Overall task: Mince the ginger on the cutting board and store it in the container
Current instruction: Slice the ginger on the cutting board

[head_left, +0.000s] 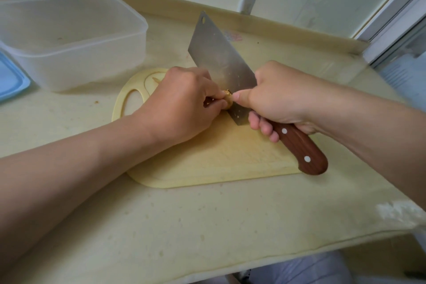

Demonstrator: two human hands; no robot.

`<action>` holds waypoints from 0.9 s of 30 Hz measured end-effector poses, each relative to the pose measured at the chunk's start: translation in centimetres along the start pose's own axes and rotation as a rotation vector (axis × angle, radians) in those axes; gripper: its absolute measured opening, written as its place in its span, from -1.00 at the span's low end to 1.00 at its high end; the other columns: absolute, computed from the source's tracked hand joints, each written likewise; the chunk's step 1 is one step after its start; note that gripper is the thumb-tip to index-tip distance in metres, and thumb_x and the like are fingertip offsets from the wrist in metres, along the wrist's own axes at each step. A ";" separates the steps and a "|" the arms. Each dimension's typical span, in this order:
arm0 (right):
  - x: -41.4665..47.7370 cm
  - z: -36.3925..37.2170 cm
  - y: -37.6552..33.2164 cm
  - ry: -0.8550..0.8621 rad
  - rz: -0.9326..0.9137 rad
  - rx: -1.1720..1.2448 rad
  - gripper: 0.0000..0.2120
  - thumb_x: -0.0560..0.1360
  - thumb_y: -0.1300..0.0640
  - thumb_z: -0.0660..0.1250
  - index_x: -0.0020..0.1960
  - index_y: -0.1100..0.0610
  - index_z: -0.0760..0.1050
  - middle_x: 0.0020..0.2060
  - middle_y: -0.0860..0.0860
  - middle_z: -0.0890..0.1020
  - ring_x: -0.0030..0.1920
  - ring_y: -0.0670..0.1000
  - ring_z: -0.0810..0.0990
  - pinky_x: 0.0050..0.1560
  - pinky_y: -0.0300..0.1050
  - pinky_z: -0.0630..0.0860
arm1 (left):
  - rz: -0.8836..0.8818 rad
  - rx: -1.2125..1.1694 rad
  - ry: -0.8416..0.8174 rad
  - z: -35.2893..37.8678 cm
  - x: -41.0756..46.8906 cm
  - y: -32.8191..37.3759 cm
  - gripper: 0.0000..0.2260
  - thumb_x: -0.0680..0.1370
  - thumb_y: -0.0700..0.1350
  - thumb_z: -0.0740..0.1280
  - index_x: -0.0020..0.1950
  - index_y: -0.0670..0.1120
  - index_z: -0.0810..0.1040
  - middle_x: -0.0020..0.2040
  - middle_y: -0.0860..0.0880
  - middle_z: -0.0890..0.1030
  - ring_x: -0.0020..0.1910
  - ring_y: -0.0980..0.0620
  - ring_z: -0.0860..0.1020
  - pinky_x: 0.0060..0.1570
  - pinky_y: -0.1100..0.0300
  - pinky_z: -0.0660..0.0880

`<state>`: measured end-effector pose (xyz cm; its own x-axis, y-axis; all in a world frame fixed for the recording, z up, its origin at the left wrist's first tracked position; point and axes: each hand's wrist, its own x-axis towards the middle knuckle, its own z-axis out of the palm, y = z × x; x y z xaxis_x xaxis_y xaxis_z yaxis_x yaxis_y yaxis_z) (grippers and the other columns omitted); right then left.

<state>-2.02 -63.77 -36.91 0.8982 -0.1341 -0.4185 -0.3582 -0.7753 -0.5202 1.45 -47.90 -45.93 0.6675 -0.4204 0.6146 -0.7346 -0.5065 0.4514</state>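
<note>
tan ginger (228,98) on yellow cutting board (207,163), empty translucent container (76,53)

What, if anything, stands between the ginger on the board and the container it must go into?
Nothing visible: the ginger, pinched by the left hand, has only bare counter before the open container, its blue lid aside.

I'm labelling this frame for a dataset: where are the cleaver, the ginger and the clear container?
cleaver (216,53), head view, middle of the steel blade.
ginger (228,100), head view, the knob showing beside the blade.
clear container (87,67), head view, its front wall.
</note>
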 end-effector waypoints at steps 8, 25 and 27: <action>-2.6 1.0 4.6 0.191 -0.096 -0.002 -0.51 0.69 -0.03 0.27 -0.26 0.30 0.50 -0.65 0.04 0.50 -0.63 0.03 0.50 -0.43 -0.07 0.54 | -0.036 -0.027 0.001 -0.1 0.0 0.1 -0.92 0.49 -0.13 0.50 -0.06 -0.07 0.77 -0.21 -0.04 0.67 -0.28 0.00 0.60 -0.19 0.08 0.57; -5.8 0.2 5.8 0.146 0.019 -0.020 -0.51 0.67 0.01 0.26 -0.32 0.30 0.49 -0.65 0.06 0.48 -0.63 0.02 0.47 -0.55 -0.16 0.45 | -0.046 -0.036 -0.004 -0.1 0.0 0.0 -0.92 0.50 -0.13 0.50 -0.03 -0.07 0.77 -0.21 -0.04 0.67 -0.28 0.03 0.60 -0.21 0.13 0.55; -6.0 0.1 5.8 0.145 0.033 -0.029 -0.53 0.67 0.01 0.26 -0.31 0.28 0.50 -0.65 0.05 0.48 -0.64 0.01 0.47 -0.59 -0.23 0.41 | -0.048 -0.035 -0.004 -0.1 0.0 0.0 -0.92 0.50 -0.14 0.50 -0.04 -0.07 0.77 -0.21 -0.04 0.67 -0.28 0.03 0.59 -0.21 0.14 0.55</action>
<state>-9.51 -67.39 -37.43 0.9143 -0.2455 -0.3223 -0.3823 -0.7860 -0.4858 1.45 -47.86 -45.82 0.7024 -0.3990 0.5894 -0.7056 -0.4991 0.5030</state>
